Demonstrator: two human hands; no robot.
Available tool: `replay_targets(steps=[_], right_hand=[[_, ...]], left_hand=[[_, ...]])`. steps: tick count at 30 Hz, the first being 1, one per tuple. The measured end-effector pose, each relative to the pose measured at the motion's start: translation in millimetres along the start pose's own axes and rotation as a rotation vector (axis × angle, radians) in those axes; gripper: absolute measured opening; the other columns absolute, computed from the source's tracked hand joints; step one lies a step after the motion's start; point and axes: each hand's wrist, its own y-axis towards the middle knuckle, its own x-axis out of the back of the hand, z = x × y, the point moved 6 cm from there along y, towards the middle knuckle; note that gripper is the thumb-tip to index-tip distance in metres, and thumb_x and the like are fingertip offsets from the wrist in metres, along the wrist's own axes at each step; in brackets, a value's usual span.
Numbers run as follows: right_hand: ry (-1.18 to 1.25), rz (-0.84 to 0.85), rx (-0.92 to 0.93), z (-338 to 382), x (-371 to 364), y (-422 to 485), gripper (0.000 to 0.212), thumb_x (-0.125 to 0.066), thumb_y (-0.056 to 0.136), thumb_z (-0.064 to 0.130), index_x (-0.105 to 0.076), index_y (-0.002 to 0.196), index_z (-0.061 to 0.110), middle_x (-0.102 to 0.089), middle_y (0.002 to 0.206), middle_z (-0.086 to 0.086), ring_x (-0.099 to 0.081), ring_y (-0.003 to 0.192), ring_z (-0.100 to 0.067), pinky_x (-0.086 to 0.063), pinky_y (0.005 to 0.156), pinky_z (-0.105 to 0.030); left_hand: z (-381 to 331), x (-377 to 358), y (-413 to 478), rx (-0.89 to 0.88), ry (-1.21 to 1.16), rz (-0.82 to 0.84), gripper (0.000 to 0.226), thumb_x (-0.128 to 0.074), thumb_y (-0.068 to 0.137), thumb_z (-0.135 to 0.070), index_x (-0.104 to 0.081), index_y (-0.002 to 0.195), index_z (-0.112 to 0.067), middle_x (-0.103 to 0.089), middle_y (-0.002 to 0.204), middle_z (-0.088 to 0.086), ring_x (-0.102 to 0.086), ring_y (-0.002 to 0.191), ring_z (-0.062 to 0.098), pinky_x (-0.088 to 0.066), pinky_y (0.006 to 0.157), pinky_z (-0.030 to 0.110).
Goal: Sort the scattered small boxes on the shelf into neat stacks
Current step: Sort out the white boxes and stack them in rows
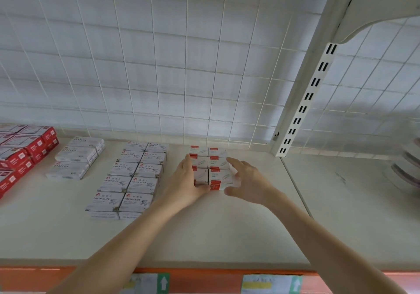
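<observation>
**Two hands squaring up the red-and-white block**

Nearest the camera runs the orange rail along the front of the shelf, with price labels stuck to it. Both forearms reach over it, across the pale shelf.

Farther in, the left hand lies with its fingers straight and flat against the left side of the red-and-white boxes. The right hand is spread wide and loosely cupped round the block's right side, thumb by the front corner. It is blurred, so I cannot tell whether it touches. Neither hand grips a box.

The block stands two wide and three deep, near the middle of the shelf. To its left are the paper clip boxes in two tidy rows, then the staples boxes, then the red boxes at the far left. Behind everything rises the wire grid, with a slotted upright to the right.

Judging by this, the step in hand is tidying the last group, and the sorting looks nearly done. Next calls for a gentle inward squeeze from both sides, then a push on the front face, so the edges line up without toppling the top layer.
</observation>
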Motion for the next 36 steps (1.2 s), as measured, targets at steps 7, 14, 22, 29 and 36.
replay_targets(steps=[7, 14, 22, 29, 36], right_hand=[[-0.008, -0.08, 0.04, 18, -5, -4, 0.071, -0.06, 0.084, 0.02, -0.022, 0.144, 0.014, -0.04, 0.136, -0.011, -0.043, 0.12, -0.025, -0.036, 0.093, -0.025], [-0.005, -0.122, 0.027, 23, -4, -7, 0.053, -0.059, 0.083, 0.015, -0.04, 0.132, 0.006, -0.046, 0.127, -0.015, -0.046, 0.115, -0.03, -0.04, 0.095, -0.031], [-0.014, -0.142, 0.012, 23, -4, -8, 0.047, -0.059, 0.083, 0.015, -0.047, 0.126, 0.003, -0.048, 0.124, -0.015, -0.049, 0.111, -0.029, -0.04, 0.089, -0.027], [-0.015, -0.115, -0.008, 25, -2, -11, 0.047, -0.058, 0.084, 0.015, -0.045, 0.127, 0.002, -0.047, 0.125, -0.015, -0.048, 0.112, -0.029, -0.041, 0.092, -0.03], [-0.003, -0.103, 0.006, 27, -2, -15, 0.046, -0.057, 0.085, 0.015, -0.046, 0.128, 0.004, -0.049, 0.123, -0.014, -0.053, 0.101, -0.027, -0.042, 0.087, -0.026]], left_hand=[[4, -1, 2, -0.022, 0.054, -0.021, 0.085, -0.072, 0.076, -0.034, -0.024, 0.141, -0.011, -0.046, 0.134, 0.003, -0.05, 0.118, 0.02, -0.046, 0.094, 0.037], [0, 0, 2, -0.037, 0.048, -0.05, 0.075, -0.073, 0.076, -0.027, -0.031, 0.137, -0.012, -0.05, 0.127, 0.002, -0.052, 0.114, 0.018, -0.041, 0.086, 0.025], [-2, 1, -1, -0.029, 0.047, -0.041, 0.069, -0.071, 0.078, -0.025, -0.034, 0.135, -0.012, -0.049, 0.126, 0.005, -0.052, 0.113, 0.021, -0.041, 0.086, 0.028], [-3, 6, -3, -0.008, 0.119, -0.034, 0.06, -0.067, 0.081, -0.022, -0.035, 0.131, -0.013, -0.055, 0.123, 0.005, -0.055, 0.11, 0.022, -0.047, 0.085, 0.031], [-7, 12, -8, 0.036, 0.287, -0.063, 0.054, -0.061, 0.087, -0.025, -0.032, 0.131, -0.011, -0.061, 0.117, 0.004, -0.059, 0.104, 0.023, -0.038, 0.068, 0.024]])
